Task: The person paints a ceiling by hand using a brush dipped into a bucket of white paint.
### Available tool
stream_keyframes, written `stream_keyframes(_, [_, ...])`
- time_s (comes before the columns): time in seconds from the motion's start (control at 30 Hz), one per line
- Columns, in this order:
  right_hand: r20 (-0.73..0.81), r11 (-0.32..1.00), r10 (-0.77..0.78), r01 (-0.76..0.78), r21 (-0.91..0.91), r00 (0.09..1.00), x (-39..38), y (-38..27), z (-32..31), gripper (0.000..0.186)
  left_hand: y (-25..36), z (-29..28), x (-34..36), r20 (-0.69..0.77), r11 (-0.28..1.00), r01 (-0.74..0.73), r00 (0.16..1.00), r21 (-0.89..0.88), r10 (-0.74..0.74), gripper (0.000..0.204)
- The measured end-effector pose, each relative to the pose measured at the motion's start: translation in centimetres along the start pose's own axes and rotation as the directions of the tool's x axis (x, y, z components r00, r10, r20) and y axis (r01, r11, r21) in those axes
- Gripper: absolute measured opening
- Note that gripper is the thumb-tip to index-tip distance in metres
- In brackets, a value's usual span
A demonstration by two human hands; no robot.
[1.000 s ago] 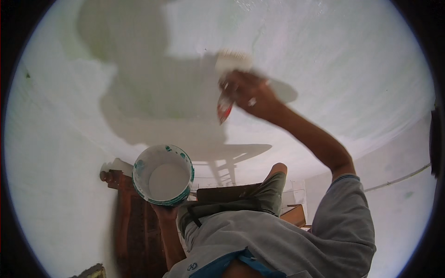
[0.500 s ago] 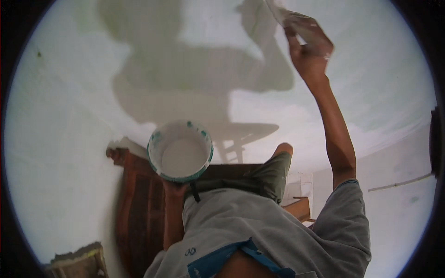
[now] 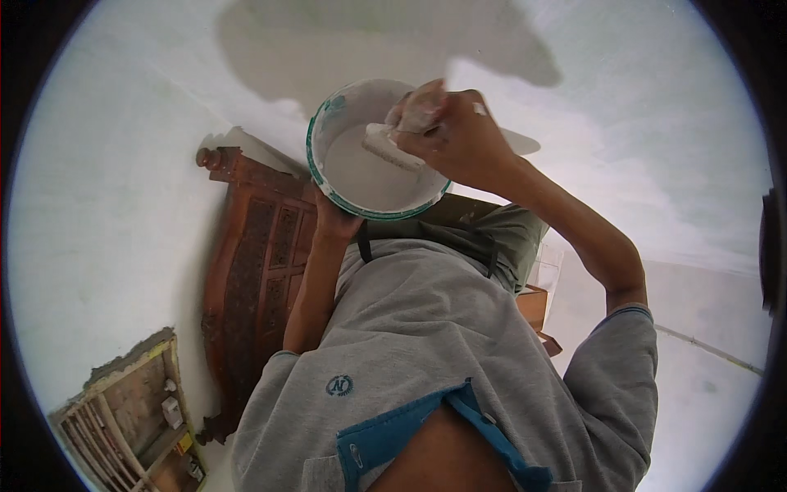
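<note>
Right, the head view, and the right hand (image 3: pixel 463 143) is up over the bucket (image 3: pixel 373 215), fingers closed around a whitened paintbrush (image 3: pixel 389 148). That brush sits tilted within the bucket's mouth, over the pale paint (image 3: pixel 357 176); whether the bristles touch the surface, I can't tell. Most of the handle is covered by the fingers, and its upper end is a smeary blur. Below, the left hand (image 3: pixel 332 215) holds the bucket at its near left side, with most of its fingers lost behind the wall. The bucket itself is out in front of the chest, tipped so we look straight into it, its green rim streaked with white.

To the markings now: on the grey shirt (image 3: pixel 426 312) there's a small round blue emblem (image 3: pixel 339 385), a letter shape within, the tiny lettering round it too fine to read. At lower left, a rough-edged wall opening (image 3: pixel 135 410) holds small objects, yellow among them, any print far too small to make out.

Beside the left forearm stands carved brown woodwork (image 3: pixel 246 246), partly hidden by arm and bucket. A dark shape (image 3: pixel 769 250) is cut off at the right rim, its kind unclear, and a broad shadow (image 3: pixel 369 49) runs off the top edge.
</note>
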State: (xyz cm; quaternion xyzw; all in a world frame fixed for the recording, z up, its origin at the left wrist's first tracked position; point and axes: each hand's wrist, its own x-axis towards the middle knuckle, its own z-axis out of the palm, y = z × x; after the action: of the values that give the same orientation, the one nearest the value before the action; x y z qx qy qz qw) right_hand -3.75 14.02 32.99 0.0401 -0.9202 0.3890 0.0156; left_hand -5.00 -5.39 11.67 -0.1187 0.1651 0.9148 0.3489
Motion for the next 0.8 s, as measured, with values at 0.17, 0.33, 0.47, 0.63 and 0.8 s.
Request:
stream_keyframes(0.17, [-0.027, 0.999, -0.034, 0.034, 0.004, 0.999, 1.4, 2.4, 2.7, 0.030, 0.1, 2.4, -0.6, 0.157, 1.000, 0.012, 0.988, -0.025, -0.008, 0.062])
stream_keyframes(0.33, [-0.001, 0.994, 0.021, -0.021, -0.103, 1.000, 1.5, 2.5, 3.6, 0.021, 0.5, 4.3, -1.5, 0.014, 0.995, -0.006, 1.000, 0.100, 0.005, 0.062])
stream_keyframes(0.47, [0.036, 0.994, 0.019, -0.015, -0.112, 0.999, 1.2, 1.6, 3.8, 0.024, 0.6, 3.2, -1.8, 0.006, 0.994, -0.036, 0.999, 0.101, 0.035, 0.062])
stream_keyframes(0.63, [-0.045, 0.989, 0.084, -0.078, 0.126, 0.995, 0.9, 1.5, 2.2, 0.019, 1.1, 4.3, -2.0, 0.010, 0.993, -0.014, 1.000, 0.118, 0.013, 0.061])
stream_keyframes(0.8, [-0.212, 0.781, 0.273, -0.088, 0.618, 0.938, -0.1, 3.6, -0.5, 0.025, 0.9, 4.1, -0.6, -0.040, 0.995, -0.002, 0.999, 0.097, 0.006, 0.060])
